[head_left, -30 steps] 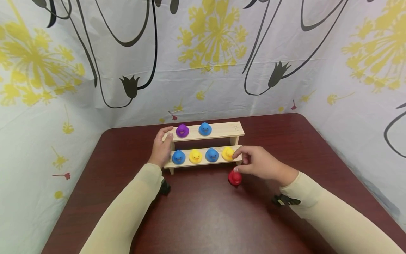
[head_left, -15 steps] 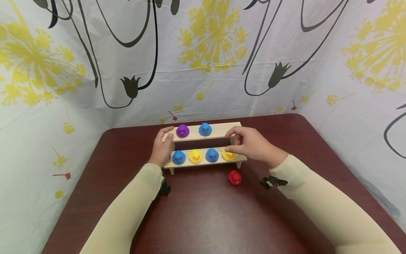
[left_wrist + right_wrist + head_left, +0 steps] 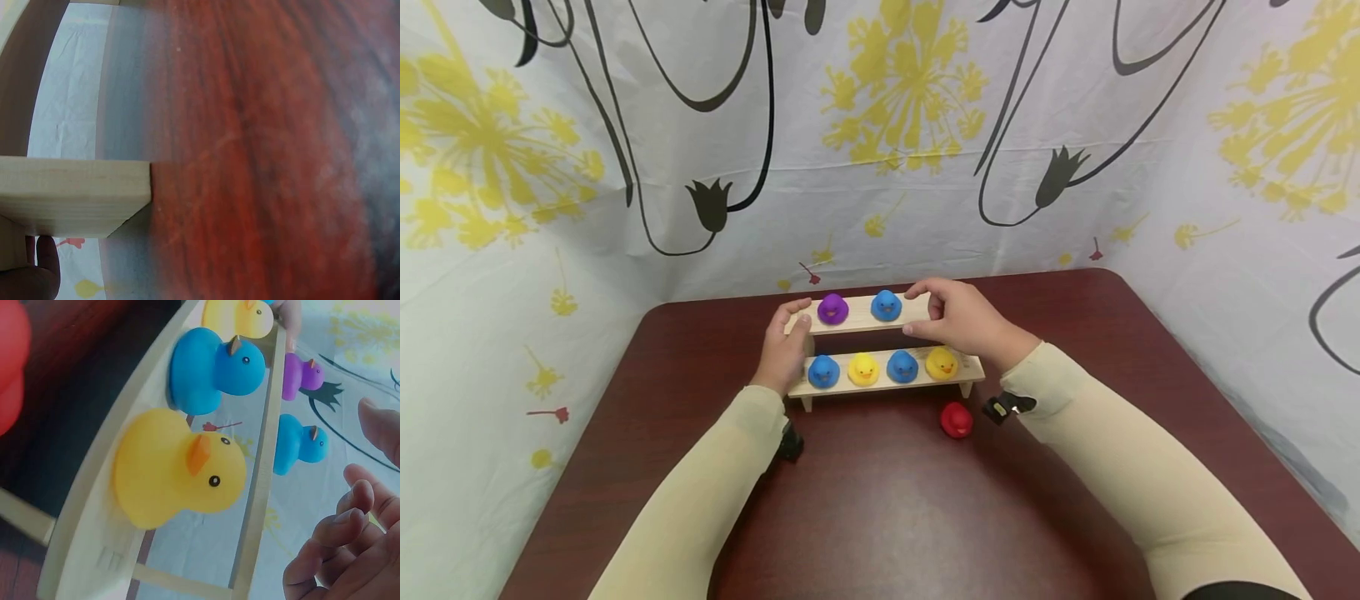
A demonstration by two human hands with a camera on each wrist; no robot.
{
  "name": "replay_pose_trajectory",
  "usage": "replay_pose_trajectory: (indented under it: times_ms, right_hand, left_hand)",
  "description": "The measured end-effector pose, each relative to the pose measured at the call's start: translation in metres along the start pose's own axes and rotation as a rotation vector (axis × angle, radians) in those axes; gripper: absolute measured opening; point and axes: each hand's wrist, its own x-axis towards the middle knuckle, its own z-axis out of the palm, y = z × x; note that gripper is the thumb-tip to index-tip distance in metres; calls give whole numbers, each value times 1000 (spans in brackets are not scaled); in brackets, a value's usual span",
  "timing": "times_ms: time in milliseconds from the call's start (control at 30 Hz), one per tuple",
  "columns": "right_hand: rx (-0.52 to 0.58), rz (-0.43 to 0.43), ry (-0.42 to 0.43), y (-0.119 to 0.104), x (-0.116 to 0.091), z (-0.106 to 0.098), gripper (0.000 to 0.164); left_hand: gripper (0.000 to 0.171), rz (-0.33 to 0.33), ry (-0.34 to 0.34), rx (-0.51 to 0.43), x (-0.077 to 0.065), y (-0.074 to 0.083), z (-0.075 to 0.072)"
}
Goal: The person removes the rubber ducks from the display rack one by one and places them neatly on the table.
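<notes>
While left fingers (image 3: 791, 308) seemingly touch the stand (image 3: 859, 314), right fingers (image 3: 929, 287) curve apart.

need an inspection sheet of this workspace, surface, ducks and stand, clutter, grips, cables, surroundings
Surface: dark reddish-brown table, glossy
Job's things: two-tier wooden stand; upper tier, purple duck and blue duck; lower tier, two blue ducks alternating with two yellow ducks; red duck on the table, in front
Clutter: nothing seen
Grips: left grip holds the stand's left end; right grip is by the upper tier's right part, holding nothing
Cables: nothing seen
Surroundings: flower-printed sheeting behind and at both sides
</notes>
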Motion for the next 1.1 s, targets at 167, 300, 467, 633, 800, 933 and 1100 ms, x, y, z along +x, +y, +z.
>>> replay_pose_trajectory:
  times_ms: [167, 300, 467, 633, 800, 933, 1100]
  right_hand:
    - [42, 14, 16, 2, 11, 5, 46]
    - [52, 16, 24, 2, 18, 9, 47]
    - [31, 9, 24, 1, 27, 15, 46]
    - [1, 24, 9, -2, 31, 20, 49]
    - [-62, 67, 9, -5, 33, 22, 52]
    - [-92, 83, 5, -9, 36, 23, 50]
    - [-105, 96, -6, -10, 39, 24, 49]
  left_hand:
    - [35, -5, 4, 7, 1, -1, -1]
    - [34, -11, 1, 5, 1, -3, -1]
    - [34, -9, 1, 0, 1, -4, -2]
    - [35, 0, 0, -2, 1, -4, -2]
    - [34, 2, -4, -15, 1, -4, -2]
    - [34, -3, -2, -19, 1, -3, -2]
    - [35, -8, -3, -30, 1, -3, -1]
